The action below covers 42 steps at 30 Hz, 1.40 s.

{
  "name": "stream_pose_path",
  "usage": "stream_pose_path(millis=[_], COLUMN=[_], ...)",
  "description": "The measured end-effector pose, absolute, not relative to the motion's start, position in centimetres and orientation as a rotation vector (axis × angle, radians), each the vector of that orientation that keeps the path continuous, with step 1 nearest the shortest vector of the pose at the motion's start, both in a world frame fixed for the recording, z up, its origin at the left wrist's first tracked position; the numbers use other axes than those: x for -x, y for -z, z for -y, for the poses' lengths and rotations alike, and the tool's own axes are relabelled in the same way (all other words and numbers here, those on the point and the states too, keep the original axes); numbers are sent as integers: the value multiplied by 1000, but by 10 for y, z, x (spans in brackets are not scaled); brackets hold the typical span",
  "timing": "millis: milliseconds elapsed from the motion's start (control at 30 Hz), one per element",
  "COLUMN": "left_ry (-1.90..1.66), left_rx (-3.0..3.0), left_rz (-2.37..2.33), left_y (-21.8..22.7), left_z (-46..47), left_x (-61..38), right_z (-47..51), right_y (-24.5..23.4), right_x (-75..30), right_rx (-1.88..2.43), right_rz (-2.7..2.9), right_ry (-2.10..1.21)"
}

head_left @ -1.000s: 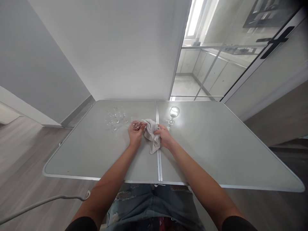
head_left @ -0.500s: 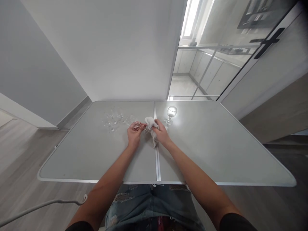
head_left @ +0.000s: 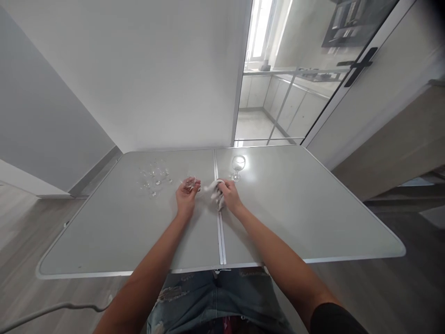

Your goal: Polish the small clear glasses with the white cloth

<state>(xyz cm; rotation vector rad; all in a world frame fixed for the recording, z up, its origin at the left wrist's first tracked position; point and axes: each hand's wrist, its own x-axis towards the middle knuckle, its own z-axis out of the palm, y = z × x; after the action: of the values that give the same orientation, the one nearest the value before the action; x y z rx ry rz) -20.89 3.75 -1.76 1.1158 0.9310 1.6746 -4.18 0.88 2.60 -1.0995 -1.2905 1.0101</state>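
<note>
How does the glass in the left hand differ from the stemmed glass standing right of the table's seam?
The held glass is gripped in the left hand; the stemmed glass stands upright on the table, untouched. The held glass is left of the seam, the stemmed glass right. The hand partly hides the held glass; the stemmed glass shows whole. Both are clear.

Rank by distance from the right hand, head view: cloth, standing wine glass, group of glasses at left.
1. The cloth, gripped in the right hand.
2. The wine glass, upright just beyond it, to the right.
3. The group of glasses, far left, past the left hand.
</note>
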Motion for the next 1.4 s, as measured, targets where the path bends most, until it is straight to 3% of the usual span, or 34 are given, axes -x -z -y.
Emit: stream_pose_path(millis=[333, 567, 733, 967, 1200, 1400], left_ry=[-1562, -1390, -1477, -1471, -1479, -1475], left_rx=[-1318, -1506, -1395, -1321, -1320, -1327], left_rz=[-914, -765, -765, -876, -916, -932], left_y=[12, 3, 5, 13, 16, 15], left_z=[-31, -19, -23, -29, -30, -30], left_x=[208, 204, 208, 212, 211, 211], right_z=[-6, -7, -4, -24, -49, -60], right_y=[-15, -13, -36, -57, -17, 9], right_x=[52, 51, 19, -73, -125, -115], right_rx=[1230, 1340, 1278, 1620, 2056, 2064], right_rz=[1922, 1975, 1563, 848, 983, 1247], right_ry=[-588, -357, -235, 170, -147, -313])
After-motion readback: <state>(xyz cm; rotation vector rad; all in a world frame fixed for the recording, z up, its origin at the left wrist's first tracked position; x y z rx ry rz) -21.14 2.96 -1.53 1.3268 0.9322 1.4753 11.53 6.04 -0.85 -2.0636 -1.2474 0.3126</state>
